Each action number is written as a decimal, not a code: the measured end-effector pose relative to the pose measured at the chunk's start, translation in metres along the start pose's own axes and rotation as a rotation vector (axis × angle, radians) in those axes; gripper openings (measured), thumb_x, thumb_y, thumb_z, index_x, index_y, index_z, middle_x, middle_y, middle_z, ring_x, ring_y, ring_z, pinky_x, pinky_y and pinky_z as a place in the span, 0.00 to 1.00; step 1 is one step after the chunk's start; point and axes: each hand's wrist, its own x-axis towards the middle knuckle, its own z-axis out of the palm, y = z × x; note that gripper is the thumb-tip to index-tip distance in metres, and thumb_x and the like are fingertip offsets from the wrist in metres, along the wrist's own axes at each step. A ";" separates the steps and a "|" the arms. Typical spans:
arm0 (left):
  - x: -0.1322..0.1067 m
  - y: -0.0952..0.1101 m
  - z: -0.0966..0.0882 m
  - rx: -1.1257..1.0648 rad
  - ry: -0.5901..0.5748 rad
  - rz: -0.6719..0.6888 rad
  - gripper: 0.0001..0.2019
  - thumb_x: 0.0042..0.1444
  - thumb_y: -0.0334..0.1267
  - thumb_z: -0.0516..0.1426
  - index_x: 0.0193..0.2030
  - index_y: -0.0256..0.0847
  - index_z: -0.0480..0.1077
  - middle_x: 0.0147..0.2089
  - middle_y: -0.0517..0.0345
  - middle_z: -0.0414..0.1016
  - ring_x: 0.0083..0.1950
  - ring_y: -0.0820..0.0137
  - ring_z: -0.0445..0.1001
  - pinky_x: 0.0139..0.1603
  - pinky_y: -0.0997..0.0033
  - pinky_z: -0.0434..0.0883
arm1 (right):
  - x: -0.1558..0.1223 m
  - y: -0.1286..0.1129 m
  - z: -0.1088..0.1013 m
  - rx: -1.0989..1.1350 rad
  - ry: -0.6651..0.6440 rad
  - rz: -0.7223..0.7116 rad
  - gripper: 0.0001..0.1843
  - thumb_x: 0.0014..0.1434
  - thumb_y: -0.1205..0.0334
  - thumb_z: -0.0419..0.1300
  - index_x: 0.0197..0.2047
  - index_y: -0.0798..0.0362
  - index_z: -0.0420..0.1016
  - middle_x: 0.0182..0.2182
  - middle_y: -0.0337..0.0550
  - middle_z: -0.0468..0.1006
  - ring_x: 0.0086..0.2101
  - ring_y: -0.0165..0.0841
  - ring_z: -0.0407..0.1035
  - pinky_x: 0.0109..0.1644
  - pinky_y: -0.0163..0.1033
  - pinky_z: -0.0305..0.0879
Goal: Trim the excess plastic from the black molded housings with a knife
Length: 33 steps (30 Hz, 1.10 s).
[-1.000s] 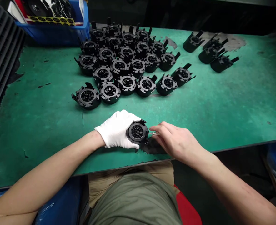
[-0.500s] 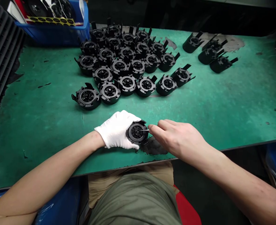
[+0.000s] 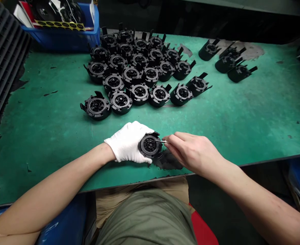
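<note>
My left hand (image 3: 130,143), in a white glove, is closed around a round black plastic housing (image 3: 150,146) near the front edge of the table. The housing's ringed face is turned up toward me. My bare right hand (image 3: 190,149) pinches a pair of thin metal tweezers (image 3: 160,141). Their tips reach over the face of the housing, close to its centre; whether they hold anything is too small to see. Beyond my hands stands a group of several similar black housings (image 3: 120,100), faces up, some with upright tabs.
Several more black parts (image 3: 208,51) stand at the back right of the green table (image 3: 254,112). At the back left is a blue bin (image 3: 63,40) holding black discs and a yellow label strip. Stacked dark ribbed trays (image 3: 2,68) line the left edge.
The tweezers have shifted slightly on the housing's face, and more of their shaft shows. The view has moved a little; my left hand keeps its hold on the housing.
</note>
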 end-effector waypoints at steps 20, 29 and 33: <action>0.001 -0.001 0.000 0.000 0.007 0.007 0.27 0.43 0.60 0.77 0.41 0.48 0.77 0.39 0.58 0.85 0.41 0.53 0.85 0.36 0.61 0.66 | 0.006 0.001 0.001 0.092 0.093 -0.038 0.09 0.73 0.68 0.54 0.44 0.52 0.75 0.37 0.42 0.73 0.28 0.31 0.60 0.29 0.39 0.52; -0.001 -0.004 0.002 0.012 0.014 0.013 0.29 0.44 0.62 0.76 0.45 0.46 0.78 0.42 0.54 0.86 0.44 0.49 0.86 0.40 0.60 0.71 | 0.000 0.000 0.006 0.199 0.085 -0.054 0.15 0.82 0.54 0.54 0.59 0.54 0.74 0.42 0.45 0.80 0.34 0.33 0.72 0.36 0.38 0.64; -0.001 -0.006 0.003 -0.009 0.006 0.028 0.31 0.46 0.62 0.76 0.49 0.46 0.79 0.46 0.53 0.87 0.46 0.50 0.86 0.43 0.59 0.72 | -0.003 0.004 0.008 0.018 0.110 -0.067 0.15 0.82 0.57 0.52 0.46 0.52 0.78 0.34 0.43 0.76 0.32 0.33 0.67 0.34 0.40 0.57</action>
